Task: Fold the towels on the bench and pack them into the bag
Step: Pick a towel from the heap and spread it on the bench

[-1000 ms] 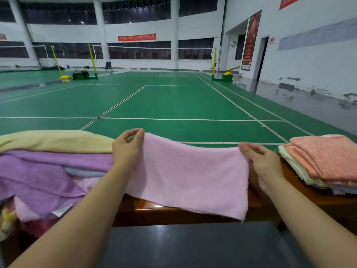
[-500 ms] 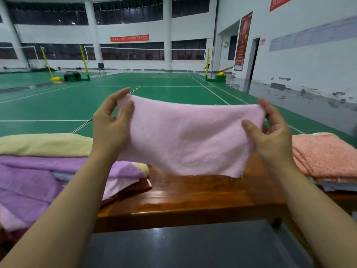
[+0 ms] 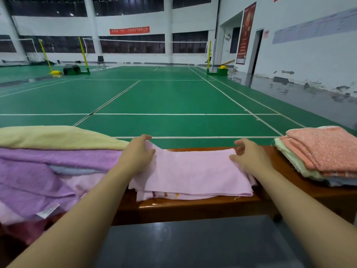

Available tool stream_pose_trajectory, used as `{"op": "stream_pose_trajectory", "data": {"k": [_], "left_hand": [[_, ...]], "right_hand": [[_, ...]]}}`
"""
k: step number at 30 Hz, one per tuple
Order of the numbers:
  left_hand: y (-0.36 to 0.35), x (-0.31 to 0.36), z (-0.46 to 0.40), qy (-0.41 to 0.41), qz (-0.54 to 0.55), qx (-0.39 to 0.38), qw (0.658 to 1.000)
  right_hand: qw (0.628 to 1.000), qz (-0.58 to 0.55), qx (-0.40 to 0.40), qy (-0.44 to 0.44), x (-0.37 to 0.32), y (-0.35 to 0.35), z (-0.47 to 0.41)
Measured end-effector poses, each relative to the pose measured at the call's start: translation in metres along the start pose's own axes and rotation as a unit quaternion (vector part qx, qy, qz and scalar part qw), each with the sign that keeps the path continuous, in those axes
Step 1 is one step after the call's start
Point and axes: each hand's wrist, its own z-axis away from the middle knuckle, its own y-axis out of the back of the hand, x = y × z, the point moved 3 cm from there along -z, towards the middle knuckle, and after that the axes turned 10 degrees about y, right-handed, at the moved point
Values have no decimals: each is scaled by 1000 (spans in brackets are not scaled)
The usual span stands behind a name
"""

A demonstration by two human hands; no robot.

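Observation:
A pale pink towel [image 3: 193, 175] lies folded in layers on the brown wooden bench [image 3: 193, 206], right in front of me. My left hand [image 3: 138, 153] grips its far left corner, thumb on top of the cloth. My right hand [image 3: 249, 157] pinches the far right corner, fingers curled over the far edge. On the left sits a loose heap of unfolded towels [image 3: 48, 171], purple and pink, with a yellow one [image 3: 58, 137] on top. A neat stack of folded towels [image 3: 324, 151], orange on top, stands at the right end. No bag is in view.
Beyond the bench stretches a green badminton court [image 3: 154, 97] with white lines, net posts and a chair far off. A dark grey floor [image 3: 193, 244] lies between me and the bench. A white wall with a doorway runs along the right.
The pink towel was held up in the air half a second ago; both hands have brought it down and forward, and it now lies flat and folded on the bench.

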Motion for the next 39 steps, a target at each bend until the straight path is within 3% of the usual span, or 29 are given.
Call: {"op": "stream_pose_trajectory", "data": {"k": [2,4,6,8,10,13,16,20,26,31,35,39], "left_hand": [[12,12,8,-2,-155,62,986],[21,30,23,-32,-182,114,976],[16,49,43,-75,-56,39,995],[-10,63,63,-69,-3,-106,992],[-42,66,82,-53,-105,-188,975],[-60,58,93,-28,-223,-163,961],[-64,49,92,-12,-252,-122,960],[-79,55,80,-12,-261,-131,956],[-96,67,41,15,-188,-140,972],[-111,69,17,-91,-202,-155,963],[-111,69,-7,-209,-196,-169,943],[-102,64,-19,-280,-166,-200,924]], "right_hand": [[997,48,40,42,-13,4,-3],[993,13,2,113,-32,-1,-6],[976,-42,-118,181,-53,-18,-5],[952,-33,-209,222,-66,-34,-4],[934,12,-260,244,-69,-45,-2],[906,90,-327,252,-61,-55,2],[913,119,-321,223,-51,-55,6],[923,168,-302,171,-50,-44,27],[915,310,-224,127,-65,-15,62],[933,255,-238,90,-69,-9,72],[950,149,-263,80,-68,-6,75],[983,30,-179,40,-57,7,63]]}}
